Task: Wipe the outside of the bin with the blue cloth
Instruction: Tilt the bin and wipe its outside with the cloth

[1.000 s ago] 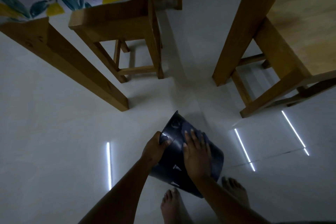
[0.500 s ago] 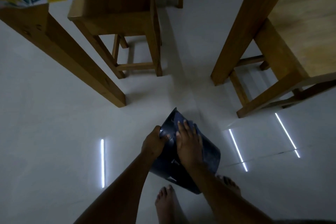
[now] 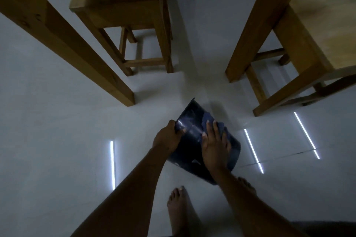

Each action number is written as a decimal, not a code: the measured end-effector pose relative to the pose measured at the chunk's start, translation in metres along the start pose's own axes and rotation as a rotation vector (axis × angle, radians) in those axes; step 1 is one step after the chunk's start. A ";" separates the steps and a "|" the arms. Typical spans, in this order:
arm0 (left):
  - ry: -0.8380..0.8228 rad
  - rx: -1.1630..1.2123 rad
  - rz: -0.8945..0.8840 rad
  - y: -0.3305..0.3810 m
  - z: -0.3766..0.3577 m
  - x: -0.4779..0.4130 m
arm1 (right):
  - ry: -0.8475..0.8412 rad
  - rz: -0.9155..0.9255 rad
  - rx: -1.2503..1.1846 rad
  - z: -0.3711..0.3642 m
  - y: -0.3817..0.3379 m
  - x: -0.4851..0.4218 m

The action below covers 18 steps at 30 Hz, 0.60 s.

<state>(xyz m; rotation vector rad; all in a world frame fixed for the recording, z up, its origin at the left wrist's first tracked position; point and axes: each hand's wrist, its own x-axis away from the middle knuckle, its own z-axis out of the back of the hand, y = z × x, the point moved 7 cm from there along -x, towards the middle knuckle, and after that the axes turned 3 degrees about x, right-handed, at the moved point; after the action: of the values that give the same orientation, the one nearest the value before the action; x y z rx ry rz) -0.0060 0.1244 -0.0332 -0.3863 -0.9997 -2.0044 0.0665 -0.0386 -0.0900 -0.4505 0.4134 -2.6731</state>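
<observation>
1. The left hand is clamped on the edge of the dark bin, thumb on the outer wall and fingers curled over the edge toward the far end.
2. The right hand lies flat on the bin's outer wall, fingers spread and straight, pressing the blue cloth against it; the cloth shows past the fingertips and along the hand's right side.
3. The bin is held off upright, leaning steeply. Its long axis runs from near right to far left: the narrower end points away from the person toward the table legs, the wider end points back toward the feet.
4. The wider end sits low, just ahead of the bare left foot and beside the right foot; whether it touches the floor cannot be told.
5. The bin is over the pale floor, between a wooden table leg and a wooden stool, with another stool farther off.
</observation>
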 end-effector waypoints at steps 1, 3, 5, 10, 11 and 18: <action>0.007 -0.019 0.000 -0.002 0.000 0.001 | -0.022 0.001 -0.001 0.001 0.007 -0.013; 0.036 0.006 0.007 0.002 -0.001 0.002 | -0.044 0.004 -0.042 0.003 0.015 -0.019; 0.068 0.030 0.022 0.009 0.000 0.000 | -0.037 0.043 -0.008 0.002 0.007 0.004; 0.107 0.017 0.056 0.014 -0.002 -0.006 | -0.054 0.282 0.044 -0.007 -0.033 0.037; 0.107 0.026 0.056 0.014 -0.003 -0.009 | -0.048 0.300 0.062 -0.008 -0.030 0.020; 0.088 0.057 0.074 0.005 -0.006 -0.010 | -0.068 0.123 0.062 -0.010 0.004 0.031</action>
<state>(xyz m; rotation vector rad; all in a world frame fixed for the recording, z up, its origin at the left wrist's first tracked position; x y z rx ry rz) 0.0048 0.1236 -0.0407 -0.2972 -0.9715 -1.9063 0.0376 -0.0528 -0.0926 -0.4803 0.3262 -2.5362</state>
